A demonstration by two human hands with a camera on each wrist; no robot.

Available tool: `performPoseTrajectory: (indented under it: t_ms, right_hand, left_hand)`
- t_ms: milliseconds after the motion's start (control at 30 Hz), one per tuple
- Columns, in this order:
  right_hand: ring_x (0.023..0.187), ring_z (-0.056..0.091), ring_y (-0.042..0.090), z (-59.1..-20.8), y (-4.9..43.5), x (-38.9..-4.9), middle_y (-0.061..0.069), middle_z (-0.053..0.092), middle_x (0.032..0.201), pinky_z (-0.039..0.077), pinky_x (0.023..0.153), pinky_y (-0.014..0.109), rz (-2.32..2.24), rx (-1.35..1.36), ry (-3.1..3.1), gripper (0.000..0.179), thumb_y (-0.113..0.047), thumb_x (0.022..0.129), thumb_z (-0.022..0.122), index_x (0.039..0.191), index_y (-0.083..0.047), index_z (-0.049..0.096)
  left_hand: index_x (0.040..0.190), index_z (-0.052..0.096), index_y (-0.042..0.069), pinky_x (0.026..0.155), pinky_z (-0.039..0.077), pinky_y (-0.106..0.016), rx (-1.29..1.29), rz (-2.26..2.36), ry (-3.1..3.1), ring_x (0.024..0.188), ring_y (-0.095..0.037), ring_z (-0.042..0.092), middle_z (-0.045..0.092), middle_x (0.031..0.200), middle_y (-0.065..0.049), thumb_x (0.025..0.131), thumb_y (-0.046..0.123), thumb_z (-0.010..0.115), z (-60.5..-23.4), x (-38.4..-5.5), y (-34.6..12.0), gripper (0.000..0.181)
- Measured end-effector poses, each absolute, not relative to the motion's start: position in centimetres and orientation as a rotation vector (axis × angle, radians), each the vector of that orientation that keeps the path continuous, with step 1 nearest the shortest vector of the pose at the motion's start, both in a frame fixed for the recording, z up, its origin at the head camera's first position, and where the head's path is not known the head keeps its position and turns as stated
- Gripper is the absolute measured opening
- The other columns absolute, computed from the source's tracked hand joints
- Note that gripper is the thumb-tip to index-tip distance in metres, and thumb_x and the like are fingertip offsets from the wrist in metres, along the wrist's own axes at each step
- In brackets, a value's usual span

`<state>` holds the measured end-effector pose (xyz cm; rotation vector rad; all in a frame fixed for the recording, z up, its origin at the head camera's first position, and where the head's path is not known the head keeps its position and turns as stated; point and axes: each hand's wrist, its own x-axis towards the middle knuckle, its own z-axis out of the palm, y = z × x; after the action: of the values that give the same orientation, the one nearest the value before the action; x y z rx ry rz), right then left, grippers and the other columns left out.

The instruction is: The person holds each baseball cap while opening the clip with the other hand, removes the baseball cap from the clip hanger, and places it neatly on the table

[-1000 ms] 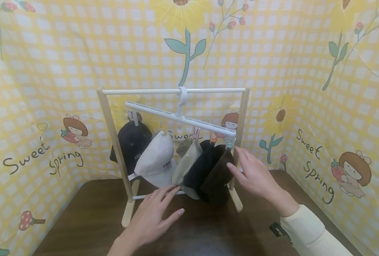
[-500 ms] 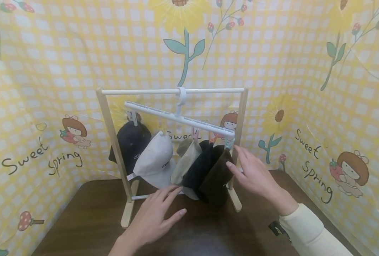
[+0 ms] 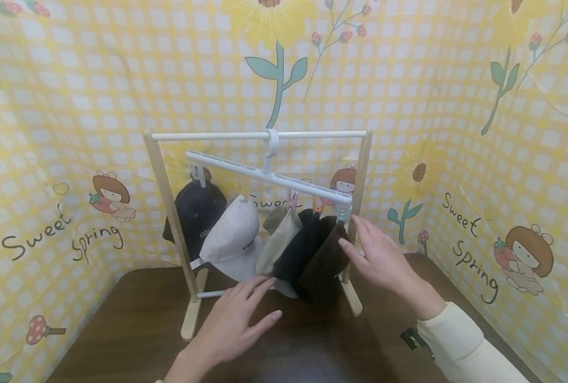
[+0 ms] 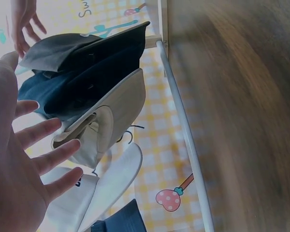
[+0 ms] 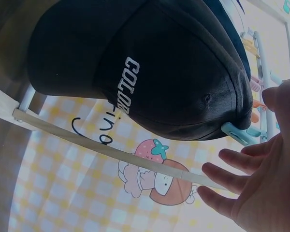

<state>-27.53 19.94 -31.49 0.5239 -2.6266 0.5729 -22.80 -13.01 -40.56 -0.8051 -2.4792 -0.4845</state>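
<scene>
1. Left hand (image 3: 231, 322), fingers spread, is near the beige cap (image 3: 280, 244);
2. right hand (image 3: 384, 263), fingers spread, is just beside the dark brown cap (image 3: 323, 268) and teal clip (image 5: 241, 133);
3. both caps hang from the tilted white hanger (image 3: 307, 185).

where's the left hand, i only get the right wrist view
Observer: In the head view, the left hand shows just below the white cap; whether it touches anything is unclear.
Operator: ok and is everything hanging level
Observer: No, the hanger slopes, with its lower end near the right hand.
Operator: what's clipped at the raised end
Observer: A dark cap, on the far left of the head view.
</scene>
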Motion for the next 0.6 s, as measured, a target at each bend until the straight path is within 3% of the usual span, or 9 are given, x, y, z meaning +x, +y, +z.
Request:
performPoseTrajectory:
  t_ms: [600]
  right_hand:
    - [0.145,0.039,0.038,-31.36,19.88,-27.81,0.019,0.041,0.158,0.035,0.114,0.059,0.623,0.508,-2.636,0.076,-0.054,0.107,0.043,0.158,0.000,0.027]
  left_hand:
    - [0.151,0.051,0.026,0.103,0.047,-0.049,-0.797,-0.492,-2.518,0.130,-0.020,0.055,0.053,0.147,0.007,0.100,0.064,0.051,-40.30,-23.01,-12.52,0.064]
